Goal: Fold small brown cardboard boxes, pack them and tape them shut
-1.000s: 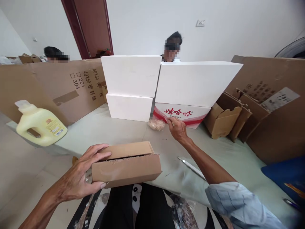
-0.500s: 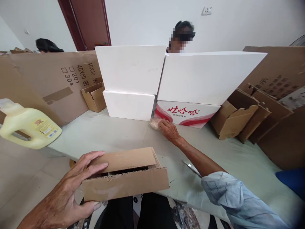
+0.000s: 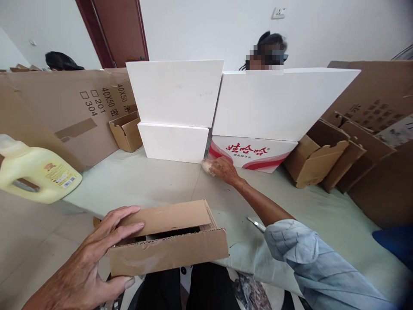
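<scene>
A small brown cardboard box [image 3: 171, 252] is at the table's near edge with its lid flap partly raised and a dark gap inside. My left hand [image 3: 97, 252] grips its left end, fingers over the flap and thumb low on the front. Farther out, my right hand [image 3: 224, 170] is closed on a small pale, translucent bundle [image 3: 207, 166] at the foot of the white boxes; its exact kind is unclear. A slim metal tool [image 3: 255, 223], maybe a scalpel or tweezers, lies by my right forearm, partly hidden by the sleeve.
White boxes [image 3: 176, 94] stand stacked across the table, one with red print [image 3: 253, 155]. A yellow jug [image 3: 45, 172] stands left. Open cardboard boxes [image 3: 318, 161] are at right, a large carton [image 3: 41, 112] at left. People sit behind the boxes.
My right hand has shifted slightly left and its fingers now cover more of the translucent bundle. The cardboard box is tilted a little differently. The person behind the boxes has moved right.
</scene>
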Motion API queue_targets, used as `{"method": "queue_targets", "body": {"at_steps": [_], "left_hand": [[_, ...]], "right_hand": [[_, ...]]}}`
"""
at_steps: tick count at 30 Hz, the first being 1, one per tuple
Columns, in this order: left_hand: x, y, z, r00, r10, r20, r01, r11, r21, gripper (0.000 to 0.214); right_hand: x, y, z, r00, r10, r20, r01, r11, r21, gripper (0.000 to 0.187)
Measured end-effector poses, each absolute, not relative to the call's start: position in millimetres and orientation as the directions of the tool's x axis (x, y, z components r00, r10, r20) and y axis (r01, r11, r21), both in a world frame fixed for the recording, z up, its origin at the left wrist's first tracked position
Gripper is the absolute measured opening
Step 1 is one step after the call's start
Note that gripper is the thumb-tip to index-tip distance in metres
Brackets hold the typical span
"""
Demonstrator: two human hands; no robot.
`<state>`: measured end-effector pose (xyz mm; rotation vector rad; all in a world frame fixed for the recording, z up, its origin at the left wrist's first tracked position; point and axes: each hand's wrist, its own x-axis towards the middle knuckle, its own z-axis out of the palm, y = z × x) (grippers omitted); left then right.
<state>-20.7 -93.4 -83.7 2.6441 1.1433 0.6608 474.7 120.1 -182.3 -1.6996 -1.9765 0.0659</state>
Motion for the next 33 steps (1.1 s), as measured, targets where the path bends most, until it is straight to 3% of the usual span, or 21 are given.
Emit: {"method": "queue_targets", "body": {"at_steps": [8, 19, 24, 28, 33], "left_hand": [[-20, -95, -83, 0.593, 0.735, 0.33, 0.632, -0.678, 0.374, 0.082], [-19, -89, -77, 0.612, 0.738, 0.286, 0.584, -0.665, 0.466, 0.082], [-20, -89, -75, 0.615, 0.741, 0.269, 0.568, -0.653, 0.501, 0.081], [-19, -87, -71, 0.626, 0.739, 0.249, 0.56, -0.648, 0.516, 0.077], [-17, -82, -69, 0.623, 0.74, 0.253, 0.543, -0.642, 0.541, 0.076]], "right_hand": [[476, 134, -193, -0.039, 0.948, 0.314, 0.959, 0.125, -0.256, 0.039], [471, 130, -210, -0.106, 0.931, 0.35, 0.973, 0.17, -0.157, 0.046], [464, 122, -189, -0.106, 0.931, 0.349, 0.958, 0.19, -0.216, 0.044], [454, 99, -158, -0.066, 0.91, 0.41, 0.927, 0.208, -0.312, 0.055], [415, 20, -113, -0.111, 0.866, 0.488, 0.825, 0.354, -0.441, 0.051]]}}
